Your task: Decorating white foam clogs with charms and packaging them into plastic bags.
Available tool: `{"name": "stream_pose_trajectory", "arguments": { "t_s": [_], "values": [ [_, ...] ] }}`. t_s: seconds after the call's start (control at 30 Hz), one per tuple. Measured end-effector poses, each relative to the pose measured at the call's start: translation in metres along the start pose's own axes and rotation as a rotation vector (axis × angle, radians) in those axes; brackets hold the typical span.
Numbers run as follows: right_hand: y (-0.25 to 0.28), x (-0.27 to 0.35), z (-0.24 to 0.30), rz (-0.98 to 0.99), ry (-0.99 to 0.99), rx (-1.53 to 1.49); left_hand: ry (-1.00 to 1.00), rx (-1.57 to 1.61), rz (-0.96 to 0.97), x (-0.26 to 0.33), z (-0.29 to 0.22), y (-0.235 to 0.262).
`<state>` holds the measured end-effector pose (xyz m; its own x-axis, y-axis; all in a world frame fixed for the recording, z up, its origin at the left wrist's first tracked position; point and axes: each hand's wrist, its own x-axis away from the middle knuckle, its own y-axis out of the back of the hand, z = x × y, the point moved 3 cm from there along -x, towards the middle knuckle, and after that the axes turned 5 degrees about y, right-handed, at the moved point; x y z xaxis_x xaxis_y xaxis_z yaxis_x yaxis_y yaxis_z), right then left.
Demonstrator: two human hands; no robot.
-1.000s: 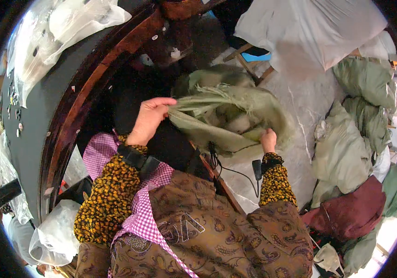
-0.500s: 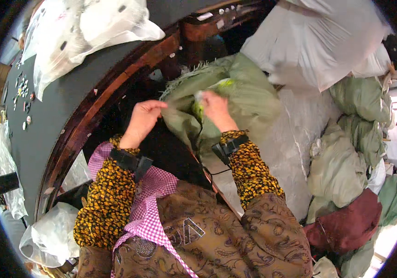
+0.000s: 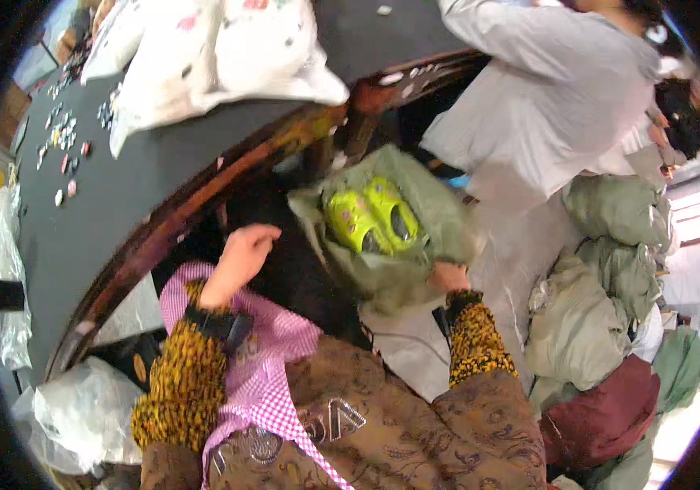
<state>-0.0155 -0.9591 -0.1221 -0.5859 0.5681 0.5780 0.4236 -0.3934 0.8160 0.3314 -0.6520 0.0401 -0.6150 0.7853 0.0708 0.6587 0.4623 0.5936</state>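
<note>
A dark worktop [image 3: 142, 192] sweeps round the left side with its brown edge bending across the view; up top, stuffed white bags [image 3: 223, 65] slump over it, and small pieces [image 3: 62, 135] lie scattered near its far left; below that, a clear plastic bag [image 3: 84, 412] bulges at the lower left; across on the right, a person in grey [image 3: 521, 102] leans over at the top, with pale green bundles [image 3: 583, 322] heaped down that side and a maroon bundle [image 3: 599, 412] among them, beside the grey floor [image 3: 509, 273]; and here in the middle is the centre of attention, an olive-green sack [image 3: 399, 278], its mouth gaping up at the camera; inside it, side by side and slightly tilted, sit two lime-green shoes [image 3: 370, 216], dark openings showing at their lower ends and little coloured bits dotted on top; the right hand [image 3: 451, 278] is at the sack's near right edge, fingers closed on the fabric, a little blurred; the left hand [image 3: 240, 260], out on the other side, is well clear of the cloth, fingers curled in together with nothing visible in them, just short of the worktop's brown edge; both wrists wear black bands [image 3: 218, 325] over yellow-and-black patterned sleeves [image 3: 182, 380], and a pink checked cloth [image 3: 264, 384] hangs down across the brown garment [image 3: 423, 429] at the bottom.
</note>
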Motion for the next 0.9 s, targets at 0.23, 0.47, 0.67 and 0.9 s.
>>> {"name": "stream_pose_trajectory", "arguments": {
  "t_s": [0.23,0.47,0.67,0.9],
  "values": [
    [0.055,0.005,0.038,-0.159,0.156,-0.274,-0.117,-0.115,-0.068,0.052,-0.019,0.065],
    [0.212,0.058,0.142,-0.453,0.449,-0.087,-0.238,-0.128,-0.2,0.088,-0.093,0.112],
    [0.273,0.109,0.195,-0.697,0.798,0.059,-0.275,-0.164,-0.373,0.125,-0.126,0.159],
    [0.325,0.167,0.209,-0.891,0.94,0.114,-0.347,-0.098,-0.447,0.176,-0.153,0.224]
  ]
}}
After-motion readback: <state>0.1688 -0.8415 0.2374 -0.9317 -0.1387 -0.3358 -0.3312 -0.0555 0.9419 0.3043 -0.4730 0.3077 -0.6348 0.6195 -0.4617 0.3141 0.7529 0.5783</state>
